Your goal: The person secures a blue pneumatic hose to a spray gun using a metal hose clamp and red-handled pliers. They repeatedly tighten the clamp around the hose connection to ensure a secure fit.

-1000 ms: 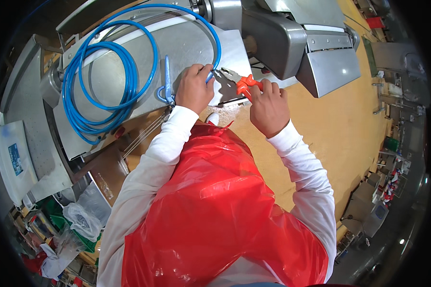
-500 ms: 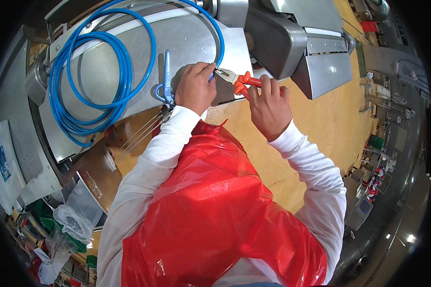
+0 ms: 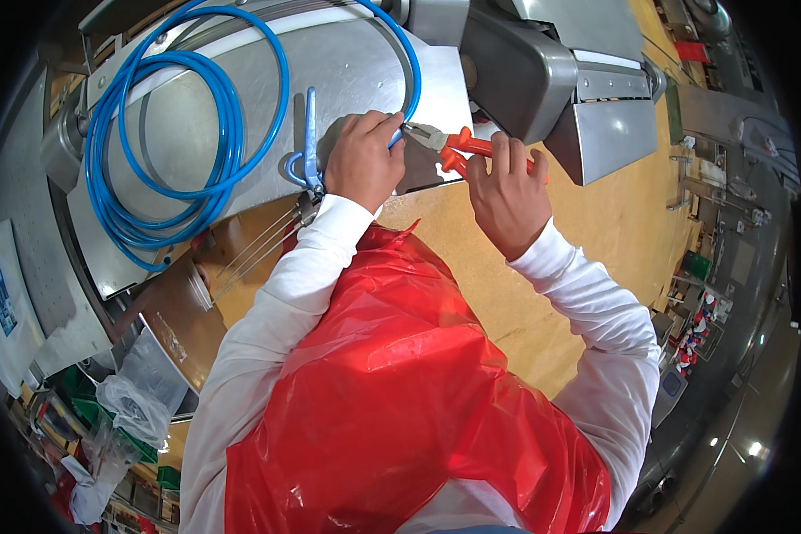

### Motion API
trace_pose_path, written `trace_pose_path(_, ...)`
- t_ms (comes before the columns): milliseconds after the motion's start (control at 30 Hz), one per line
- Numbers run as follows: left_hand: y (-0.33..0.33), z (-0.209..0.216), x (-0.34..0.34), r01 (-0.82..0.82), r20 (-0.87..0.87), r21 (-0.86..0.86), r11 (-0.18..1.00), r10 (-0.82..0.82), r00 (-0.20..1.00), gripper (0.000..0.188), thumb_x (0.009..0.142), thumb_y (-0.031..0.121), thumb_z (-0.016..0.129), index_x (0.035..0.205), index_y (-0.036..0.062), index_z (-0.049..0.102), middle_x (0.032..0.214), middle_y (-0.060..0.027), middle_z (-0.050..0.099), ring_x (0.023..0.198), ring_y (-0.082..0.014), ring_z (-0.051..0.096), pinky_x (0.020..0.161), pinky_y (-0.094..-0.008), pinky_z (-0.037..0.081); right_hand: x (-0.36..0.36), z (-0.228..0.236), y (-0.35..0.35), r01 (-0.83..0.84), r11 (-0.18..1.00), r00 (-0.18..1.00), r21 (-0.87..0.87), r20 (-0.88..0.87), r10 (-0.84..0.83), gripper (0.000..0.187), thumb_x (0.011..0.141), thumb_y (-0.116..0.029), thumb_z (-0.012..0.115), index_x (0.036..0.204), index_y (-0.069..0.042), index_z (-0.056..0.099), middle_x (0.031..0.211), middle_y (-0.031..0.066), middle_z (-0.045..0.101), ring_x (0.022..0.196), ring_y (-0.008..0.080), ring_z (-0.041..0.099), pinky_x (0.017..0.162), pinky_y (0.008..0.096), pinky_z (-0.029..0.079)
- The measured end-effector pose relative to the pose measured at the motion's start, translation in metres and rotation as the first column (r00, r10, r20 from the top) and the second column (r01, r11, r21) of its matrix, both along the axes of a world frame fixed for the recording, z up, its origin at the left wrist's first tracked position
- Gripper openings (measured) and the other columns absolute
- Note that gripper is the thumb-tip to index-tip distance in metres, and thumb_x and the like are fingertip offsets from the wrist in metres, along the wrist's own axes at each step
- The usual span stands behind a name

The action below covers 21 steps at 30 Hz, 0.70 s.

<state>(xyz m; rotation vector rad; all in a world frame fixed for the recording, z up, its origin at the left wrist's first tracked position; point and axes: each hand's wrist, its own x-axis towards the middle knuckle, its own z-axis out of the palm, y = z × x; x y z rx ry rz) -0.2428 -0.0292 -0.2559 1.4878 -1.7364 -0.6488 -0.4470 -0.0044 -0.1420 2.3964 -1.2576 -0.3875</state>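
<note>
My left hand (image 3: 362, 165) is closed round the end of a blue hose (image 3: 411, 71) above the steel surface. In my right hand (image 3: 510, 196) are pliers (image 3: 457, 146) with orange-red handles, my fingers wrapped over the grips. The metal jaws meet the hose end beside my left fingertips; whether they bite on it I cannot tell. The rest of the hose lies in loose loops over the steel at the left. Just left of my left hand, a blue-handled tool (image 3: 311, 138) with a finger loop lies by the edge of the surface.
The steel machine table (image 3: 351, 67) spans the upper left, with a grey metal housing (image 3: 525, 76) to its right. Thin metal rods (image 3: 256, 245) stick out below the table edge. Clear plastic bags (image 3: 138, 409) and green bins lie at lower left, above a yellowish floor (image 3: 596, 249).
My right hand and the pliers have shifted slightly right, and the handles appear a little wider apart. My left hand keeps its hold on the hose end.
</note>
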Motion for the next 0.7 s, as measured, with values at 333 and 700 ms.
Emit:
trace_pose_path(333, -0.001, -0.001, -0.002, -0.023, -0.008, -0.002, 1.0, 0.023, 1.0, 0.035, 0.083, 0.004, 0.081, 0.118, 0.0043, 0.08, 0.108, -0.0118, 0.074, 0.102, -0.0347, 0.066, 0.092, -0.0432, 0.054, 0.004, 0.006, -0.004, -0.032, 0.999, 0.999, 0.009, -0.014, 0.032, 0.015, 0.092, -0.024, 0.066, 0.094, -0.009, 0.067, 0.113, 0.017, 0.064, 0.102, 0.0297, 0.061, 0.077, 0.0468, 0.049)
trace_pose_path(700, -0.001, -0.001, -0.002, -0.031, 0.028, 0.002, 1.0, 0.031, 0.999, 0.035, 0.082, 0.005, 0.082, 0.118, 0.0042, 0.08, 0.106, -0.0121, 0.075, 0.099, -0.0344, 0.066, 0.09, -0.0434, 0.055, 0.005, 0.023, -0.031, 0.224, 0.672, 0.874, 0.706, 0.16, -0.459, 0.017, 0.088, -0.012, 0.065, 0.1, 0.0, 0.067, 0.096, 0.026, 0.071, 0.086, 0.047, 0.071, 0.081, 0.0525, 0.058)
